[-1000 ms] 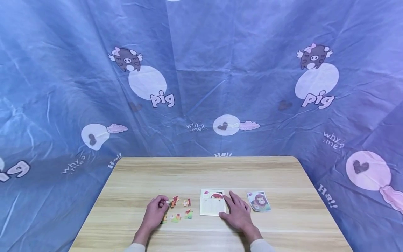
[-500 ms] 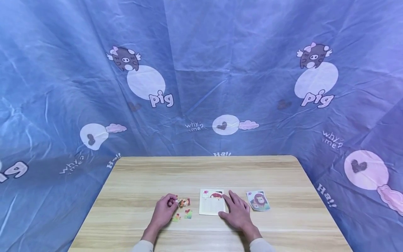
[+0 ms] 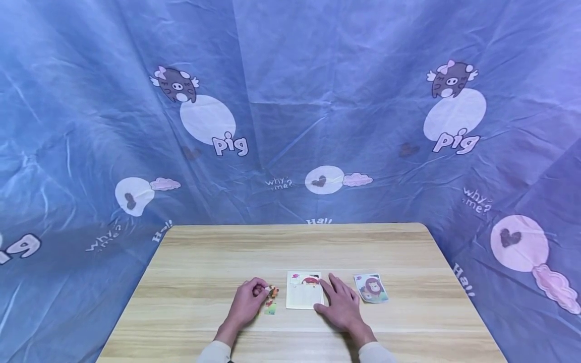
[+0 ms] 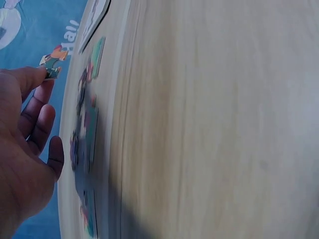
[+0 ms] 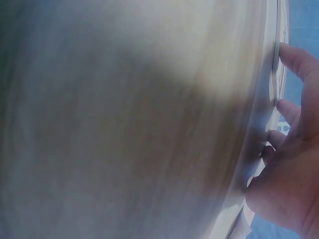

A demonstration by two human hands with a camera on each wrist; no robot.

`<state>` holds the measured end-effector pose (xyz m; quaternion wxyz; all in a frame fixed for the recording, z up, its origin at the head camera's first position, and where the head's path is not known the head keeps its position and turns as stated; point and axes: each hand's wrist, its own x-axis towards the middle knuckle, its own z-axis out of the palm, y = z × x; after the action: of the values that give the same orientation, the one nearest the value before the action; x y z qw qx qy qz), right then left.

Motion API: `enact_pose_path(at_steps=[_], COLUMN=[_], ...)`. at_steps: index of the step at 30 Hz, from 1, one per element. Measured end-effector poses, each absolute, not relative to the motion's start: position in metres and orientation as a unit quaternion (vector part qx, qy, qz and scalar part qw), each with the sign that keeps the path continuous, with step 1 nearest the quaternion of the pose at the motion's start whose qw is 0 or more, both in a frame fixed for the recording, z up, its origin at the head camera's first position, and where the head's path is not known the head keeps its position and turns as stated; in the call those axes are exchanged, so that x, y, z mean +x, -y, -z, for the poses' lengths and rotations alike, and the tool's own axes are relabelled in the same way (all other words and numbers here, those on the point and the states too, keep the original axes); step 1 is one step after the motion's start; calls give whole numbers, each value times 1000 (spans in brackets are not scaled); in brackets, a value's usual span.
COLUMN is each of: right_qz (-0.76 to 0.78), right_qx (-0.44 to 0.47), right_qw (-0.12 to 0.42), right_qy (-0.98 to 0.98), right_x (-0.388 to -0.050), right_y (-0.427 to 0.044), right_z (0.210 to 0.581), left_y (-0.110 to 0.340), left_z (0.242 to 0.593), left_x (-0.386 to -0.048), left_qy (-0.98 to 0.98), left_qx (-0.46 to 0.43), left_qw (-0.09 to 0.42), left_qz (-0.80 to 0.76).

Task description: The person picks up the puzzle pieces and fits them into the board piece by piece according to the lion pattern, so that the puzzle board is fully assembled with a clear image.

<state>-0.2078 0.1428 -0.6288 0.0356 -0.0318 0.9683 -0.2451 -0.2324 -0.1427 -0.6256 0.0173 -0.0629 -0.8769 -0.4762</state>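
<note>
Here, in the left wrist view, a piece (image 4: 52, 63) is pinched between thumb and forefinger of the left hand (image 4: 22, 164) and held up off the worktop (image 4: 209, 124); the other fingers are loosely curled. Loose pieces (image 4: 91, 134) are strung out past the hand, seen almost edge-on. Over to the head view: the board (image 3: 303, 298) is flanked by both hands, and between it and the left grip the loose pieces are bunched, partly covered. The board's far strip is filled with coloured picture; plain cream is shown below. Its right edge is met by the right hand (image 3: 342, 305), fingers spread. A lion card (image 3: 372, 289) is laid just beside that hand, and all is backed by printed blue cloth (image 3: 290, 126). In the right wrist view, spaced fingers are seen along a pale edge; how firmly they are pressed cannot be told.
</note>
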Motion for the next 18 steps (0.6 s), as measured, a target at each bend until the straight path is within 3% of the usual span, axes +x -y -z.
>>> enact_pose_path(at_steps=[18], right_qz=[243], right_qx=[-36], right_qw=[29], right_qy=[-969], right_x=[-204], right_y=[-149], right_z=[630], left_y=[104], left_z=[626], left_x=[-229], left_qy=[875], left_qx=[-87], left_qw=[20], left_qz=[477])
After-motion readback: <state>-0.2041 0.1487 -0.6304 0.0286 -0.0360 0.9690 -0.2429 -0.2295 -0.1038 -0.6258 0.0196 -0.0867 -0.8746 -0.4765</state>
